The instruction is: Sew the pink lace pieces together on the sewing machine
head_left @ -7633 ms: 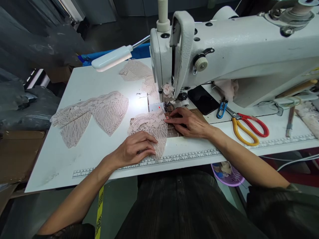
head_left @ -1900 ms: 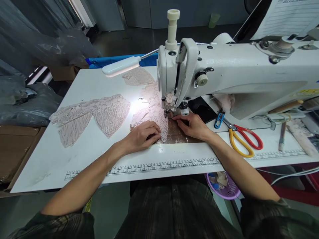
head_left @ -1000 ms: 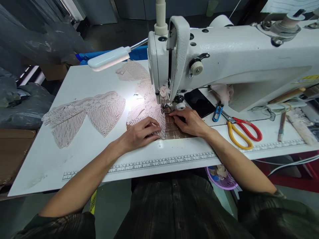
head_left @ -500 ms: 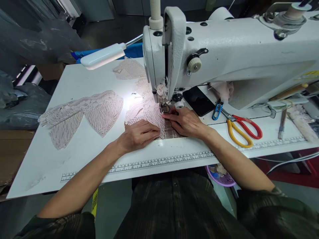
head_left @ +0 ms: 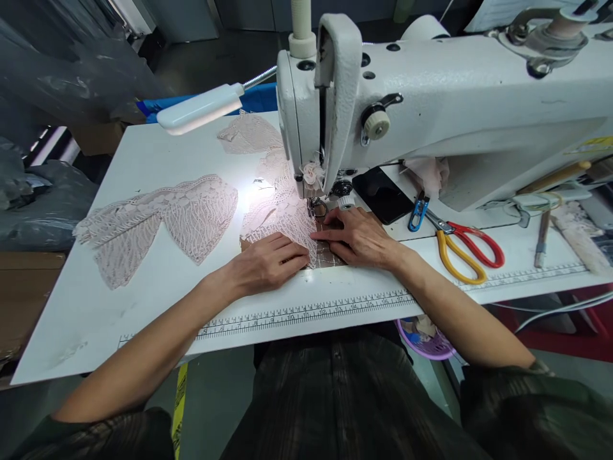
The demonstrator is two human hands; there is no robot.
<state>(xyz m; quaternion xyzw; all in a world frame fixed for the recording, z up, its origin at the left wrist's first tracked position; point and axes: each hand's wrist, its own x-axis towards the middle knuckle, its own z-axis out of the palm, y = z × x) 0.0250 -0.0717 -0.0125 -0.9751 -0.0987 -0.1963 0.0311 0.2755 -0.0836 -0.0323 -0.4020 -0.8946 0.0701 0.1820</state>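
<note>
A pale pink lace piece point(head_left: 282, 217) lies under the presser foot of the white sewing machine point(head_left: 426, 89), lit by its lamp. My left hand point(head_left: 261, 265) rests on its near edge, fingers bent and together on the lace; the thumb is hidden. On the other side, my right hand point(head_left: 357, 237) has its index finger stretched onto the lace beside the presser foot point(head_left: 313, 207). Its thumb is apart, lower down, over a brownish plate point(head_left: 330, 255) with pale lines. A second lace piece point(head_left: 167, 220) lies flat at the left.
Right of my right hand lie a black phone point(head_left: 383, 195), blue thread snips point(head_left: 419, 213) and scissors with red and yellow handles point(head_left: 462, 249). A printed ruler point(head_left: 297, 314) runs along the table's front edge. The lamp point(head_left: 201, 108) reaches out left of the machine head.
My right fingers have shifted slightly, the index finger still at the lace. The left hand stays at the lace's near edge. The view has moved a little.
</note>
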